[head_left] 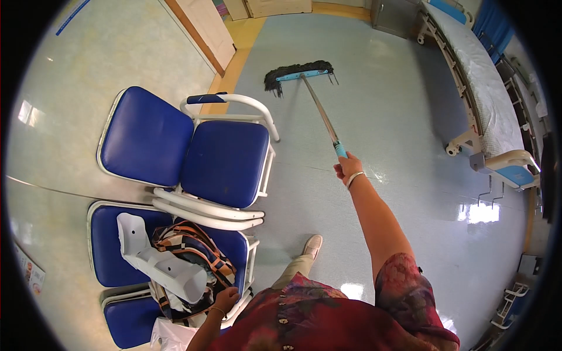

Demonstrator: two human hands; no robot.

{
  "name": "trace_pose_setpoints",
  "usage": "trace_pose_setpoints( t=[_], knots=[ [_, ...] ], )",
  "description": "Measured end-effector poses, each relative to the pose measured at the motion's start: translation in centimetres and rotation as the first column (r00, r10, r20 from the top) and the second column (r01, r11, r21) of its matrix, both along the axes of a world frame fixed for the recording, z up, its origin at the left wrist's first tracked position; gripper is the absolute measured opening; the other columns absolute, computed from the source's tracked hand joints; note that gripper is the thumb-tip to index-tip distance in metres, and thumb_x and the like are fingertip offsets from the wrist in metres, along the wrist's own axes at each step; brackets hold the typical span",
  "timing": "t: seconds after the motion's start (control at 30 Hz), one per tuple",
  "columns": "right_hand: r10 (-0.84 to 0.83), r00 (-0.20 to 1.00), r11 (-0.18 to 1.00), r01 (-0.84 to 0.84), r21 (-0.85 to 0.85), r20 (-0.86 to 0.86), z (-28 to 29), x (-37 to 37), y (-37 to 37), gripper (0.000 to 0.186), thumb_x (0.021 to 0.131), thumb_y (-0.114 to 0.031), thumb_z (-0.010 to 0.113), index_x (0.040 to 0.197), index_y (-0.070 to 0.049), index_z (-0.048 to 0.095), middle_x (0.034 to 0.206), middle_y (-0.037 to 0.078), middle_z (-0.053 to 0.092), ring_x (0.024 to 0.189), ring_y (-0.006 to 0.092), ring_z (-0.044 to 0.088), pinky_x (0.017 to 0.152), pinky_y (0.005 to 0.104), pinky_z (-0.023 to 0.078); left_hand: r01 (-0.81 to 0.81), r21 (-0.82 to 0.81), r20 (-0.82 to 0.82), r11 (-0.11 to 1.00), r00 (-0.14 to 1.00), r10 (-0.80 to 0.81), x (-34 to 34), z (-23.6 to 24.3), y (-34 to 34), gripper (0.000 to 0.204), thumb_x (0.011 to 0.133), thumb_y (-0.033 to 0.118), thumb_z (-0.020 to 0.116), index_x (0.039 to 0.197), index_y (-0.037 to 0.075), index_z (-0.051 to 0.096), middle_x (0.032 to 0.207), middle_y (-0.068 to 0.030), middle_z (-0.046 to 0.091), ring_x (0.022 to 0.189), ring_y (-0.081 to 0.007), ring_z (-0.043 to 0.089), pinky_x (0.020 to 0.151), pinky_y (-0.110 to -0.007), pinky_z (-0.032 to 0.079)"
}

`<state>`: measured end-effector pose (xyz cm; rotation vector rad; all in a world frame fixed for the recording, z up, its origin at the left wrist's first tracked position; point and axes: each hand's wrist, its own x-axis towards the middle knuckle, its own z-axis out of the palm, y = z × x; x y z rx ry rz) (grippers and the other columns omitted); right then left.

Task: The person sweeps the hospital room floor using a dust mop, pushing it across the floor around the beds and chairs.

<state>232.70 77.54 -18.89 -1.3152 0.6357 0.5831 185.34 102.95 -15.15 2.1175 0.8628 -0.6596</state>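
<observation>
With my right arm stretched ahead, my right hand [349, 167] is wrapped round the light-blue grip of a mop [321, 109]. Its wide light-blue head with dark strands lies flat on the floor ahead. Low at the left, my left hand [226, 299] is curled beside a patterned bag [196, 248] and the white frame of a chair; what its fingers hold is hidden. The bag sits on a blue chair [111, 243], and a white moulded piece [167, 269] lies across it.
Another blue padded chair [225, 158] with white armrests stands at the left, against the wall. A wheeled bed [486, 88] runs along the right, with a crank handle at its near end. A door [205, 29] and a metal cabinet [395, 16] are at the far side.
</observation>
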Motion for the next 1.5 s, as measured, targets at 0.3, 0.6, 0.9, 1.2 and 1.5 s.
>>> trace_pose_setpoints(
  t=[0.3, 0.6, 0.9, 1.2, 1.5],
  knots=[
    [0.253, 0.967, 0.954, -0.245, -0.173, 0.024, 5.9, -1.8, -6.7, 0.010, 0.069, -0.011, 0.046, 0.073, -0.003, 0.043, 0.051, 0.003, 0.038, 0.036, 0.0101, 0.031, 0.032, 0.0259, 0.027, 0.269, 0.006, 0.004, 0.963, 0.963, -0.269, -0.8, -1.8, 0.7, 0.026, 0.067, 0.025, 0.050, 0.085, 0.007, 0.053, 0.081, -0.0110, 0.055, 0.075, -0.0263, 0.052, 0.065, -0.031, 0.042],
    [0.401, 0.916, 0.840, -0.379, -0.389, -0.026, 15.1, -39.8, -26.3, 0.046, 0.067, -0.006, 0.046, 0.112, -0.003, 0.035, 0.058, 0.003, 0.043, 0.041, 0.0087, 0.040, 0.032, 0.0218, 0.034, 0.565, -0.035, 0.079, 0.824, 0.824, -0.561, 4.7, -1.6, -5.3, 0.029, 0.067, 0.023, 0.050, 0.090, 0.005, 0.053, 0.075, -0.0120, 0.056, 0.071, -0.0248, 0.054, 0.064, -0.031, 0.042],
    [0.034, 0.948, 0.876, -0.181, -0.447, -0.317, 21.2, -71.8, -30.8, 0.041, 0.063, -0.006, 0.058, 0.101, -0.003, 0.046, 0.067, 0.002, 0.049, 0.055, 0.0137, 0.049, 0.054, 0.0247, 0.041, 0.951, -0.014, 0.374, 0.309, 0.292, -0.880, 5.8, -4.6, -23.9, 0.036, 0.062, 0.015, 0.056, 0.097, 0.008, 0.048, 0.088, -0.0123, 0.050, 0.081, -0.0264, 0.048, 0.070, -0.034, 0.039],
    [0.256, 0.832, 0.629, -0.530, -0.569, -0.492, 30.7, -68.5, -26.0, 0.044, 0.069, -0.019, 0.051, 0.110, -0.009, 0.039, 0.065, 0.022, 0.052, 0.058, 0.0372, 0.050, 0.050, 0.0423, 0.039, 0.936, 0.137, 0.384, -0.325, -0.353, -0.853, 3.3, -6.9, -38.6, 0.017, 0.066, 0.019, 0.048, 0.082, 0.016, 0.054, 0.079, -0.0044, 0.053, 0.081, -0.0214, 0.047, 0.077, -0.036, 0.030],
    [-0.235, 0.834, 0.617, -0.268, -0.740, -0.498, 37.8, -72.0, -24.9, 0.032, 0.069, -0.016, 0.050, 0.100, -0.007, 0.048, 0.085, 0.017, 0.053, 0.074, 0.0322, 0.051, 0.063, 0.0349, 0.041, 0.620, -0.002, 0.468, -0.784, -0.692, -0.549, -2.3, -3.8, -47.8, 0.011, 0.065, 0.019, 0.048, 0.074, 0.019, 0.054, 0.067, -0.0022, 0.053, 0.071, -0.0225, 0.051, 0.063, -0.038, 0.031]
  ],
)
